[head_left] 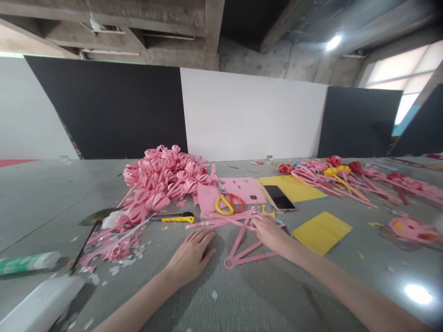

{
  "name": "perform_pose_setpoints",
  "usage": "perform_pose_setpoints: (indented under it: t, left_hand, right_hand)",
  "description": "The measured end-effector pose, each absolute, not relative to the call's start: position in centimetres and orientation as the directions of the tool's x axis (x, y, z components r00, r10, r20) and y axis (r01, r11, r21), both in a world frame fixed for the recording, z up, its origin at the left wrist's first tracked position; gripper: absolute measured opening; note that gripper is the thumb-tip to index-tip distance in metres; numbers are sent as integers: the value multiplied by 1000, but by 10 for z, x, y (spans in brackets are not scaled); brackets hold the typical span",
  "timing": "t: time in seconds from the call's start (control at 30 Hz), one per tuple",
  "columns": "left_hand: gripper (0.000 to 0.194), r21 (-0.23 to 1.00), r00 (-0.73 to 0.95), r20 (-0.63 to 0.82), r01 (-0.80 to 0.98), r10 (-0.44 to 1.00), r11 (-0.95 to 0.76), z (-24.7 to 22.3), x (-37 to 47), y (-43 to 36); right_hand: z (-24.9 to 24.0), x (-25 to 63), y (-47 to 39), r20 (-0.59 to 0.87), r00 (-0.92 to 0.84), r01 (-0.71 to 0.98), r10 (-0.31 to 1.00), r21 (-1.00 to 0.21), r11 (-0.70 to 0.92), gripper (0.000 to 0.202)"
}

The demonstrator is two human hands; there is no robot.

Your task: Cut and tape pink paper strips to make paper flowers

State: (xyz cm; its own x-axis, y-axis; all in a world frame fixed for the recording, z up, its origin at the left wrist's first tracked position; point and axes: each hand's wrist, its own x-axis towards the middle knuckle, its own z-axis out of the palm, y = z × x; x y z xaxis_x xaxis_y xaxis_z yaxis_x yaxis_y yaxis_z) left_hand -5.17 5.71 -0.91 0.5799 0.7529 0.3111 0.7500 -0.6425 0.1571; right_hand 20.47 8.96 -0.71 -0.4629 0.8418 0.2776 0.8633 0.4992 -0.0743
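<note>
My left hand [194, 249] rests palm down on the grey table with its fingers stretched out, holding nothing. My right hand [269, 231] has its fingers bent together at the ends of pink paper strips, seemingly pinching one; the fingertips are partly hidden. Below it lies a small pink paper ring [228, 263] with several pink paper strips [254, 259] fanning out from it. More loose strips [214, 222] lie between the hands. Beside my right wrist, a round clear ring [286, 227] is partly covered.
Scissors [230, 203] lie on pink paper [256, 184], near a phone [278, 198], yellow paper [322, 232] and a utility knife [177, 216]. Curled pink paper flowers [169, 175] are heaped at left. A green-white tube [29, 263] and white box [44, 302] sit nearest left.
</note>
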Motion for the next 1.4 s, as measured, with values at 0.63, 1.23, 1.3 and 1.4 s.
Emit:
perform_pose_setpoints:
  t: [0.63, 1.23, 1.3, 1.4]
  left_hand:
    - [39, 54, 608, 350, 746, 713, -664, -7, -69, 73]
    - [40, -9, 643, 278, 745, 714, -667, -12, -50, 102]
    - [38, 9, 635, 289, 746, 716, -665, -12, -48, 104]
    - [36, 41, 624, 294, 748, 724, -662, -11, -47, 106]
  right_hand:
    - [61, 240, 87, 35, -533, 723, 845, -499, 477, 13]
    - [71, 243, 81, -121, -650, 701, 750, -476, 531, 18]
    - [74, 248, 80, -198, -639, 721, 743, -492, 489, 16]
    - [81, 259, 80, -309, -646, 718, 698, -558, 417, 21]
